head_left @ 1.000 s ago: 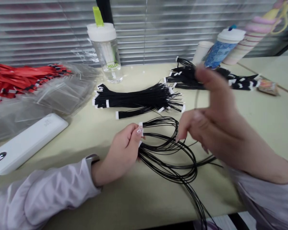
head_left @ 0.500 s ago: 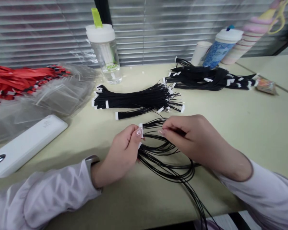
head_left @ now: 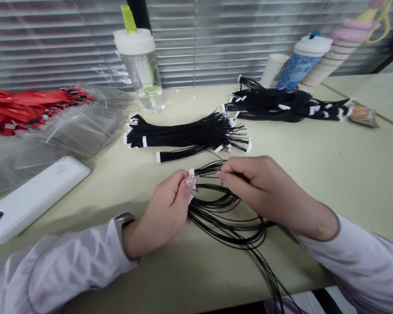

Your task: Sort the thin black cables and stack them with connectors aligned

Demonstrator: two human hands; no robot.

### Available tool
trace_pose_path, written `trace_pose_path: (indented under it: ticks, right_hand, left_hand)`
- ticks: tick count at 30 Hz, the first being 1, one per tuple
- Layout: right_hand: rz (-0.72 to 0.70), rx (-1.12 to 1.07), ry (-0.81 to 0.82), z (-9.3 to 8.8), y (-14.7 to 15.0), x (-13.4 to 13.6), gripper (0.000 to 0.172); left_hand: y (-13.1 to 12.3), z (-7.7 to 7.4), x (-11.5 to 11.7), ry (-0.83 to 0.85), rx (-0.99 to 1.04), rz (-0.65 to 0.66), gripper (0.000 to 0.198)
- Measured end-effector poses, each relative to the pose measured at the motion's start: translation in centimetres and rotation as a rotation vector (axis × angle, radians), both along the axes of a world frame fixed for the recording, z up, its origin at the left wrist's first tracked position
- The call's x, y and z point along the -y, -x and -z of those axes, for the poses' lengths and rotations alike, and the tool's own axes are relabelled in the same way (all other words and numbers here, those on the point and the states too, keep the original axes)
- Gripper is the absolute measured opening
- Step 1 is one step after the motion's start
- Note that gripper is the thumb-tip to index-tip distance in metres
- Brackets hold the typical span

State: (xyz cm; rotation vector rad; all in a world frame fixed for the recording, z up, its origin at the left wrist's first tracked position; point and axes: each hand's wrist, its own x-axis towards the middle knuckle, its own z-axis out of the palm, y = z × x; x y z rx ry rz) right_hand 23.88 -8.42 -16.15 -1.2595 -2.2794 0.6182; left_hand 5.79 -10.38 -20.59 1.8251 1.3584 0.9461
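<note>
Your left hand (head_left: 167, 208) is closed on the white tabs (head_left: 191, 178) at one end of a bunch of thin black wires (head_left: 227, 222), pinching them between thumb and fingers at lower centre of the frame. Your right hand (head_left: 265, 192) sits just to its right, thumb and fingers drawn together on the upper strands close to those tabs. The two hands are near each other but apart.

The bunch's long axis starts at the left hand's pinch and runs to the right, with the wires sagging in loose loops beneath the right hand, then trailing down over the front of the pale table (head_left: 353, 183) at the bottom of the frame. The left hand is nearer the tabbed end; the right hand is nearer the loops.

Above your hands, at centre, lies a stack of black wires with white ends (head_left: 186, 136), and a second stack (head_left: 281, 104) lies at upper right. To the left are a white power bank (head_left: 36, 198), clear plastic bags (head_left: 80, 131) and red lanyards (head_left: 19, 107).
</note>
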Motion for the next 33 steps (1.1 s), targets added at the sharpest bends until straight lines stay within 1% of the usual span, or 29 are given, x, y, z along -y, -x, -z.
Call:
trace_pose_path:
  ticks: [3, 5, 8, 11, 14, 17, 19, 21, 24, 25, 27, 28, 29, 30, 31, 33]
  right_hand:
    - [-0.032, -0.003, 0.053, -0.2, -0.1, -0.1, 0.021]
    - [-0.034, -0.003, 0.049, -0.1, -0.1, -0.3, 0.021]
    - [-0.046, -0.013, 0.011, 0.4, 0.0, -0.4, 0.019]
    - [-0.108, -0.02, -0.042, 1.0, 0.5, -0.3, 0.015]
    - [-0.15, -0.022, -0.098, 1.4, 1.0, 0.1, 0.018]
    - [-0.148, -0.036, -0.128, 1.5, 1.0, 0.0, 0.019]
    - [-0.119, -0.008, -0.153, 1.4, 0.6, -0.4, 0.015]
    - [-0.045, 0.076, -0.232, 1.1, -0.1, -0.7, 0.006]
    - [0.073, 0.218, -0.455, 0.0, -0.9, -0.2, 0.027]
    - [0.093, 0.246, -0.538, -0.4, -1.1, 0.3, 0.029]
    - [0.093, 0.276, -0.644, -1.3, -1.2, 1.6, 0.022]
    - [0.071, 0.298, -0.634, -1.7, -1.2, 2.2, 0.023]
    - [0.039, 0.33, -0.566, -1.9, -1.1, 2.6, 0.027]
    - [0.01, 0.377, -0.445, -1.9, -1.0, 2.9, 0.031]
    - [-0.02, 0.425, -0.292, -1.8, -0.9, 3.0, 0.034]
    - [-0.074, 0.451, -0.008, -1.2, -0.6, 2.7, 0.033]
  left_hand:
    - [0.0, 0.2, -0.1, 0.028, -0.001, 0.009, 0.03]
    - [0.0, 0.2, -0.2, 0.028, -0.009, 0.017, 0.03]
    - [0.1, 0.0, -0.1, 0.01, -0.037, 0.044, 0.03]
    - [0.1, -0.2, 0.2, -0.002, -0.06, 0.089, 0.028]
    - [0.3, -0.4, 0.4, -0.012, -0.084, 0.117, 0.027]
    - [0.3, -0.3, 0.4, 0.0, -0.091, 0.123, 0.027]
    - [0.3, -0.3, 0.3, 0.022, -0.067, 0.094, 0.029]
    - [0.2, -0.3, 0.1, 0.056, -0.023, 0.029, 0.03]
    - [0.1, -0.4, -0.4, 0.12, 0.033, -0.102, 0.034]
    - [0.0, -0.5, -0.5, 0.141, 0.048, -0.139, 0.035]
    - [-0.2, -0.7, -0.7, 0.178, 0.085, -0.2, 0.036]
    - [-0.3, -0.7, -0.8, 0.193, 0.103, -0.221, 0.036]
    - [-0.3, -0.8, -0.9, 0.201, 0.117, -0.236, 0.035]
    - [-0.4, -0.8, -0.9, 0.205, 0.126, -0.243, 0.034]
    - [-0.4, -0.9, -0.9, 0.202, 0.131, -0.244, 0.034]
    - [-0.4, -0.8, -0.8, 0.187, 0.135, -0.232, 0.033]
